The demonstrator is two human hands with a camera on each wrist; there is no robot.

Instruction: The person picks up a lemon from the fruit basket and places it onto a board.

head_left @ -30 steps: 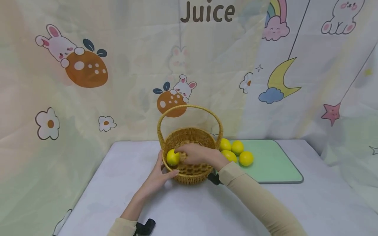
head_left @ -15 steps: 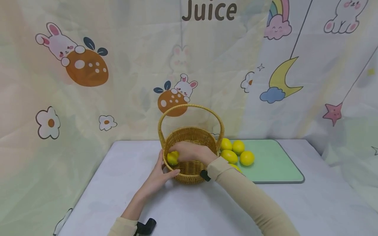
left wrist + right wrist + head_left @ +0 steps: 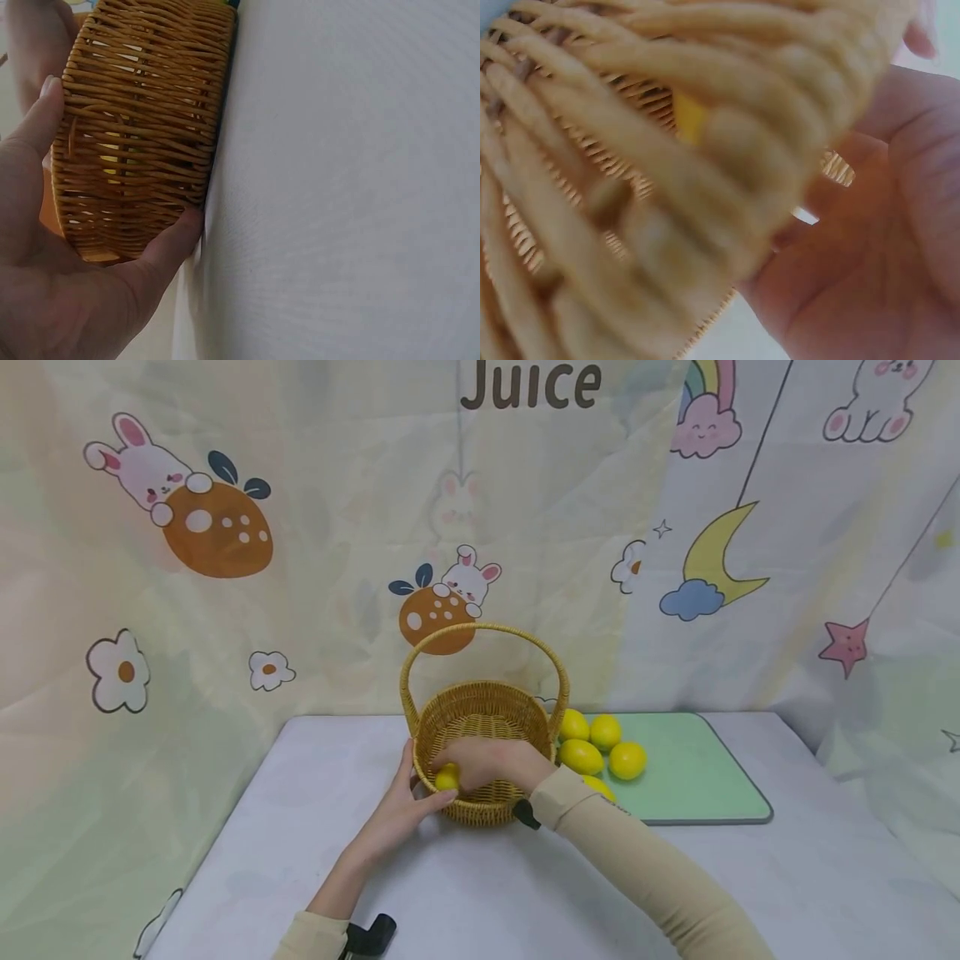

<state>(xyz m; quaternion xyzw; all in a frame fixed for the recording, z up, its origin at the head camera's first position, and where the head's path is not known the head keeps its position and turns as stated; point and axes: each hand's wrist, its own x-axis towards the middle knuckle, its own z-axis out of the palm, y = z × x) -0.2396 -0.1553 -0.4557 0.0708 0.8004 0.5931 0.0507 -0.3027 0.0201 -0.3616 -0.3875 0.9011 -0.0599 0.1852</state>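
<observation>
A round wicker basket (image 3: 491, 696) with a tall arched handle stands upright on the white table. My left hand (image 3: 405, 810) holds its left side, thumb at the front rim and fingers spread along the outside; in the left wrist view one finger of that hand (image 3: 82, 300) reaches the basket's base. Inside, low at the left front, my right hand (image 3: 491, 762) holds a yellow lemon (image 3: 447, 777). Its fingertips are partly hidden. The right wrist view has the wicker wall (image 3: 652, 195) close up, with a patch of the lemon (image 3: 689, 116) showing through and the right palm (image 3: 855, 262) beyond.
Several lemons (image 3: 581, 757) lie on a pale green cutting board (image 3: 697, 777) right of the basket; the right sleeve partly covers one. A printed cloth (image 3: 337, 527) hangs behind the table (image 3: 300, 785).
My right hand has reached deeper into the basket, and the lemon has moved down toward the left front of its floor. My left hand stays on the basket.
</observation>
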